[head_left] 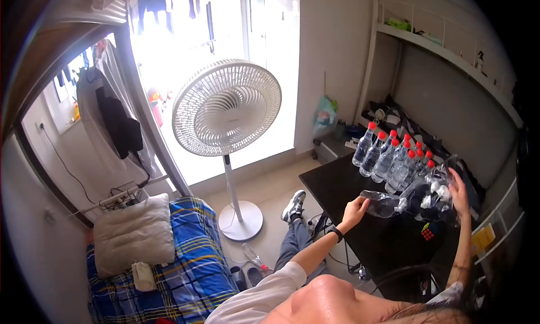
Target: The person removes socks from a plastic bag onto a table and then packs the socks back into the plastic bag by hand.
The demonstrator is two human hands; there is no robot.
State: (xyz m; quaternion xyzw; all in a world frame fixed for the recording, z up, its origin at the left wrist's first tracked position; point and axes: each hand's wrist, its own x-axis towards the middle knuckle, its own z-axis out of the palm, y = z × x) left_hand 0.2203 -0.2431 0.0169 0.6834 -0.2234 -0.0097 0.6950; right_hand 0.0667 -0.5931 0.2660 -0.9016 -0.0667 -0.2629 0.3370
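A crumpled clear plastic bag (pixel 413 192) with white wads inside lies over the black table. My left hand (pixel 354 210), wearing a dark wristband, is closed on the bag's near-left end and pulls it out to a point. On the far side my right hand (pixel 459 193) grips the bag's edge, its fingers partly hidden by the film. Just behind the bag stand several clear bottles (pixel 383 163) with red caps, upright in a tight group. A small cube puzzle (pixel 428 232) with red and black faces sits on the table between my hands.
The black table (pixel 332 183) reaches toward a bunk bed (pixel 444 43) at the right. A white standing fan (pixel 228 107) is left of the table. A bottle (pixel 254 256) and slippers (pixel 247 276) lie on the floor near a bed (pixel 197 251) with a pillow (pixel 135 234).
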